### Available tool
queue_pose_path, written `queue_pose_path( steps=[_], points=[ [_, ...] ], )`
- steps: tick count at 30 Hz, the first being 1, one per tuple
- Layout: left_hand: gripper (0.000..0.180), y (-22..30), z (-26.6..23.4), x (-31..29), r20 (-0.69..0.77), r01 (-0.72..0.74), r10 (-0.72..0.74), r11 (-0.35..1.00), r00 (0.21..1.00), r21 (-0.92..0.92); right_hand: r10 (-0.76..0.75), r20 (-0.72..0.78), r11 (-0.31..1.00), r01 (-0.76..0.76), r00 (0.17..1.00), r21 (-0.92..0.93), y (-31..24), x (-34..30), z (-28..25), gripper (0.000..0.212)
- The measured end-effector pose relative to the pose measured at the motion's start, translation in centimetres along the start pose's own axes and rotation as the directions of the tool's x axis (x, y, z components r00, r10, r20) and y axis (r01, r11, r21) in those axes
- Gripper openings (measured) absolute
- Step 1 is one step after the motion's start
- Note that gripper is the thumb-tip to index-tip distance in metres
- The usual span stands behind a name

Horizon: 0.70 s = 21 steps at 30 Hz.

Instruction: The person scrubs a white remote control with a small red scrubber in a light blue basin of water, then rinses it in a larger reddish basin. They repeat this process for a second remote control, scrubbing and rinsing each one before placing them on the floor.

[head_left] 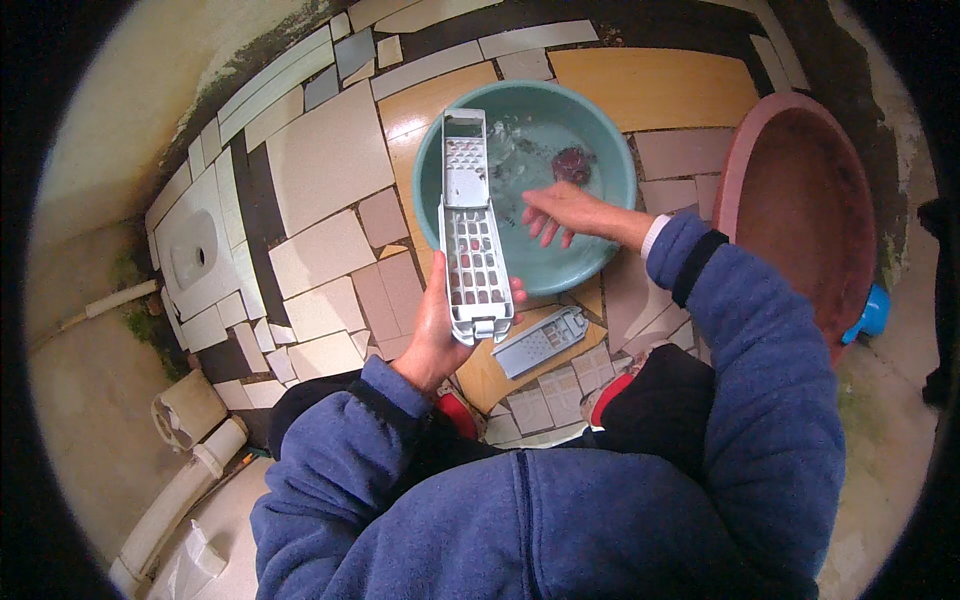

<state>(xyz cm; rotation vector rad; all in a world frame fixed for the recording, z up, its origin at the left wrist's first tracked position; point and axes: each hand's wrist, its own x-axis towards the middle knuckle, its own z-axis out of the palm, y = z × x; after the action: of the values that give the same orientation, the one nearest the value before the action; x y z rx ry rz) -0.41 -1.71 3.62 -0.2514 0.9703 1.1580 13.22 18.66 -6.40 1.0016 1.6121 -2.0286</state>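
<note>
My left hand (436, 325) is wrapped round the lower end of a long pale grey plastic grater (470, 262). Its near half is an open grid, and the far half has a toothed plate. The far end reaches over a round teal basin (622, 180) holding water. Above the water, slightly right of the grater, my right hand (568, 212) is open with its fingers apart and nothing visible in it. A dark red object (571, 165) lies in the basin; its kind is unclear. Near my feet, a second grey grater plate (540, 342) rests on the floor.
A large reddish-brown tub (728, 190) stands at the right, with a blue object (868, 312) by its near side. Uneven broken tiles (325, 180) cover the floor. At the left are a squat toilet (195, 250) and a white pipe (175, 500) along the wall.
</note>
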Motion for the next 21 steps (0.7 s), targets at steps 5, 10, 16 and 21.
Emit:
queue_pose_path(
  steps=[5,10,16,21],
  points=[
    [0.072,0.0,0.1,0.1,0.039,-0.010,0.010,1.000,0.999,0.003,0.006,0.165,0.953,-0.056,0.986,0.299,-2.1,-2.2,4.5,0.068],
    [0.070,-0.1,0.4,0.3,0.042,-0.011,0.009,0.999,0.999,0.033,-0.041,0.123,0.901,-0.016,0.992,0.434,-2.4,-2.7,7.5,0.059],
    [0.065,-0.4,-0.1,0.4,-0.058,0.027,-0.022,0.996,0.998,0.087,0.011,0.145,0.934,-0.062,0.989,0.353,-1.0,-1.7,7.6,0.050],
    [0.057,-0.9,0.0,0.4,-0.210,0.051,-0.025,0.992,0.977,0.117,-0.019,0.056,0.918,-0.004,0.998,0.397,0.1,-1.2,7.7,0.050]
  ],
)
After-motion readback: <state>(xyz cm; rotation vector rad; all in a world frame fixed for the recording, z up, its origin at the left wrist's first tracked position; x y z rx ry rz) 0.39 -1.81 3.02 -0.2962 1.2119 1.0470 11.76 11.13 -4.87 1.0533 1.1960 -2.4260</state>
